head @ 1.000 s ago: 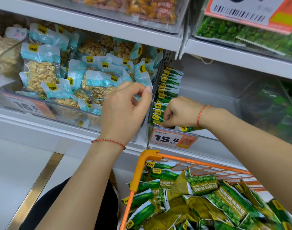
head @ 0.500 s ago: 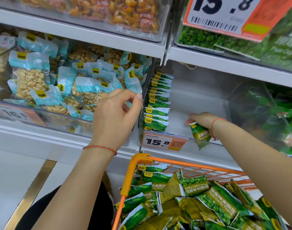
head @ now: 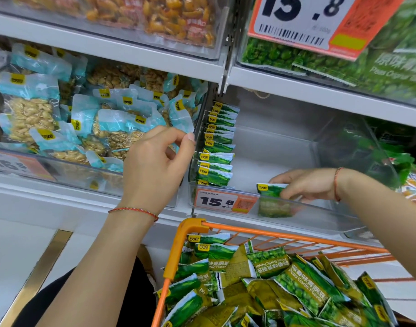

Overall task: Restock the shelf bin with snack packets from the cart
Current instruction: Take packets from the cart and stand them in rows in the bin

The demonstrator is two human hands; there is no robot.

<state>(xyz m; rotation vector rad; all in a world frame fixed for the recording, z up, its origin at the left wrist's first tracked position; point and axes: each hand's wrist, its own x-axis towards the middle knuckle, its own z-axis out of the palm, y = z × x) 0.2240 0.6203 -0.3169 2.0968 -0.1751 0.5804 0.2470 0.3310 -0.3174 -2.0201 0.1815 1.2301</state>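
A clear shelf bin [head: 304, 208] at centre right holds a row of green pea packets [head: 216, 147] standing along its left wall. My right hand [head: 306, 184] reaches over the bin's front wall and grips one green packet [head: 273, 199] standing upright inside, near the front. My left hand [head: 155, 166] hovers in front of the divider between the two bins, thumb and forefinger nearly touching, holding nothing. Below, the orange wire cart [head: 178, 251] is heaped with green garlic-pea packets [head: 273, 279].
The bin to the left [head: 67, 171] is full of blue-topped peanut packs. An orange price tag [head: 223, 201] reading 15.8 hangs on the target bin's front. Above, other bins hold orange snacks and green pea bags. A white floor with a brass strip [head: 37, 274] lies at lower left.
My right hand drew back from the packet row at the bin's left wall, moved right along the bin front, and now holds a green packet upright there. The left hand stayed nearly still.
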